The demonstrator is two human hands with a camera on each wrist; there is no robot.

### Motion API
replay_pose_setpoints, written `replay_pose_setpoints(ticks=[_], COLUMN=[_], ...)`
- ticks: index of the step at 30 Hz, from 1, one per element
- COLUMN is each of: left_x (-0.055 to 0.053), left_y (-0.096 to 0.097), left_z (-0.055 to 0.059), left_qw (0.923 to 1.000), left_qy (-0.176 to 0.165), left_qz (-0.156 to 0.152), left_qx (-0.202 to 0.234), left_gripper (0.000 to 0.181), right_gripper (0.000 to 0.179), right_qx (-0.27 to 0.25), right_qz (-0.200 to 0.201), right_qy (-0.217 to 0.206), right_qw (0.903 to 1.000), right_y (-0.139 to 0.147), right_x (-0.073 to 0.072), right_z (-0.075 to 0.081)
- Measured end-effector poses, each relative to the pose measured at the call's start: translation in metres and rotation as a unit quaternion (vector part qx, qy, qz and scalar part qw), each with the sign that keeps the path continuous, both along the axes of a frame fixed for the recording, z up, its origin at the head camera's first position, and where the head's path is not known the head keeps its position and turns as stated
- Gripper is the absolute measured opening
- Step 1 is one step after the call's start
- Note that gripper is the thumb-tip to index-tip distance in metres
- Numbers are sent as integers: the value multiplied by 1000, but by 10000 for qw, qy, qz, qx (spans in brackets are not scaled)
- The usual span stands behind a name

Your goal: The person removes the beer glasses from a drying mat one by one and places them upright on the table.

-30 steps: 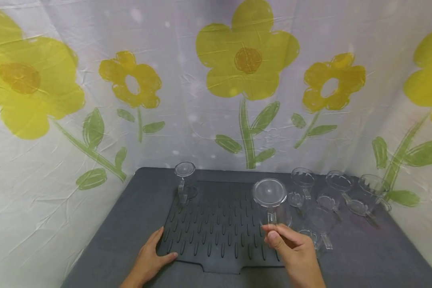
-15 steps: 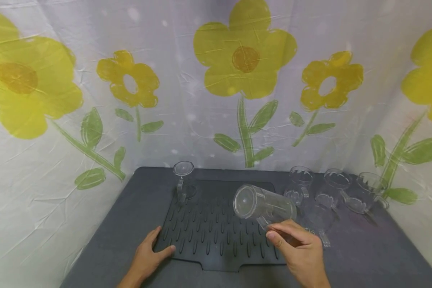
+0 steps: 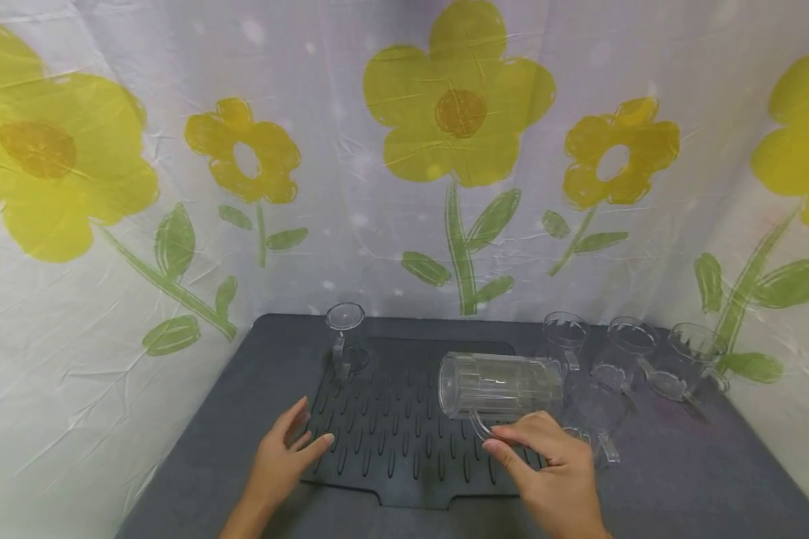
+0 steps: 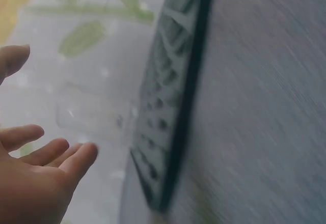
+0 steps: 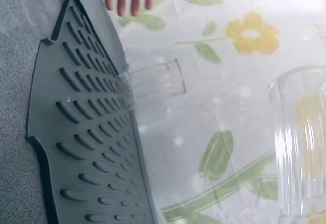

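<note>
A clear ribbed mug (image 3: 502, 385) is held on its side above the right part of the dark ridged drying mat (image 3: 414, 494), its base turned left. My right hand (image 3: 553, 460) pinches its handle between thumb and fingers. In the right wrist view the held mug (image 5: 305, 147) is cut off at the right edge. My left hand (image 3: 276, 464) hovers by the mat's front left edge, fingers spread, holding nothing; the left wrist view shows its palm (image 4: 35, 183) apart from the mat. Another clear mug (image 3: 347, 340) stands upside down at the mat's back left corner.
Several clear mugs stand on the grey table (image 3: 681, 471) right of the mat, among them one at the back (image 3: 566, 340) and a nearer one (image 3: 600, 415) partly behind my right hand. A flower-printed curtain (image 3: 350, 224) encloses the back and sides.
The held mug has tipped from base up, facing me, to lying sideways with its base to the left. My left hand has come off the mat's edge, where it rested before.
</note>
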State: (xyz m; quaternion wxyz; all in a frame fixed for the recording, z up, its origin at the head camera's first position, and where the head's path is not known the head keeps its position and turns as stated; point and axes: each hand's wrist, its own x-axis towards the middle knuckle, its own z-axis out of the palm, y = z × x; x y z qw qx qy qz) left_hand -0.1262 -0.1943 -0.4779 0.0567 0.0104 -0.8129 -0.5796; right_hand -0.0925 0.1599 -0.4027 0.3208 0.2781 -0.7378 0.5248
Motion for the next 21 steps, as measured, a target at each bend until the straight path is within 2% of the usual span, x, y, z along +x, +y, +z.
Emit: replay_pose_setpoints(ticks=[4,9,15,21], left_x=[-1,-5,-10,-15], left_y=[15,41,75,99], left_z=[17,39,64,79], left_qw=[9979,9921,9735,9592], left_qy=[339,557,907,896], left_qz=[-387,-946,-1845,-2429], left_qx=[404,609,1004,1141], left_gripper=[78,76,75,75], right_gripper=[34,16,22,28], right_qx=[199,344,717,791], right_qz=[-232,-259,-446,-411], right_qy=[512,573,642,789], right_qw=[9982,9974,9944,9929], right_y=[-2,-5,-10,-16], right_x=[-3,-2,1,3], right_z=[-1,-3,-4,-9])
